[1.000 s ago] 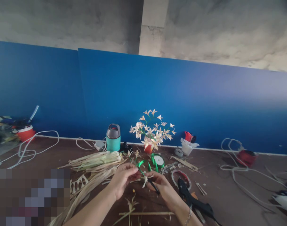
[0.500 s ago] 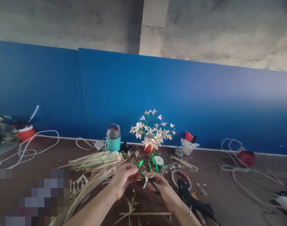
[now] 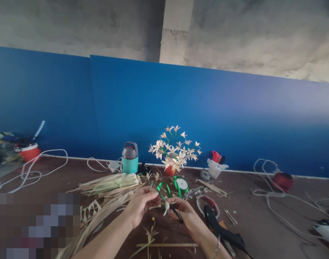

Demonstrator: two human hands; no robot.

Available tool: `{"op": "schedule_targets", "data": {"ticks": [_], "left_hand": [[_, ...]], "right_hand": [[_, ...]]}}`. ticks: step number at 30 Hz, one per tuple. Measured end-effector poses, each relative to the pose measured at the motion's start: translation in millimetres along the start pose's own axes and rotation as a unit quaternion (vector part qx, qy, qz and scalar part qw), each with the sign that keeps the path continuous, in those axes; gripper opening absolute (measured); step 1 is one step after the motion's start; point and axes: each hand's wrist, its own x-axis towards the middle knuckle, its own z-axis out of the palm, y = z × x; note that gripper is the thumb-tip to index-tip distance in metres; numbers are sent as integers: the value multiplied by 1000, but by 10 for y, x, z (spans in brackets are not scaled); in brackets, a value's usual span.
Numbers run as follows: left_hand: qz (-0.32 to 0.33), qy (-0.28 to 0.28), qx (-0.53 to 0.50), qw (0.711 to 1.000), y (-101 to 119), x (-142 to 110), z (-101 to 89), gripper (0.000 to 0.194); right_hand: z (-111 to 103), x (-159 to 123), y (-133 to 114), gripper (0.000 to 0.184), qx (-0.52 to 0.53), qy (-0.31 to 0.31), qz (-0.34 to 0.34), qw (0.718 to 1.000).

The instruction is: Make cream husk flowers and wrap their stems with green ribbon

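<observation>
A thin green-wrapped flower stem [image 3: 161,196] runs between my hands, with a pale flower [image 3: 166,207] hanging at its lower end. My left hand [image 3: 142,201] pinches the stem near its upper part. On the other side, my right hand [image 3: 184,212] is closed beside the pale flower. Out of its fingers sticks a slim black tool [image 3: 177,215] whose kind I cannot make out. Green ribbon [image 3: 177,187] loops from the stem area toward a white-centred ribbon spool [image 3: 182,184] just behind. Small pale flowers [image 3: 157,176] show above my left fingers.
A pot of pale flowers [image 3: 177,154] stands behind, right of a turquoise flask [image 3: 130,162]. Dried husks [image 3: 107,185] lie left. At the right are a black glue gun [image 3: 221,230], a tape roll [image 3: 204,175] and a lined white tub [image 3: 215,169]. White cables [image 3: 269,194] cross the table.
The green ribbon loop by the stem has shifted slightly left and opened wider. Both hands stay almost where they were, keeping their hold.
</observation>
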Motion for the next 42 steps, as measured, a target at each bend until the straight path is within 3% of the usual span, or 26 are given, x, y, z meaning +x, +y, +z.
{"op": "schedule_targets", "data": {"ticks": [12, 34, 42], "left_hand": [[-5, -1, 11, 1000, 24, -31, 29, 19], [-30, -16, 7, 999, -24, 12, -32, 15], [-33, -23, 10, 999, -15, -3, -25, 16]], "right_hand": [[-39, 0, -43, 25, -39, -10, 2, 999], [-117, 25, 11, 25, 5, -71, 13, 997], [-122, 25, -27, 24, -32, -34, 14, 999]]}}
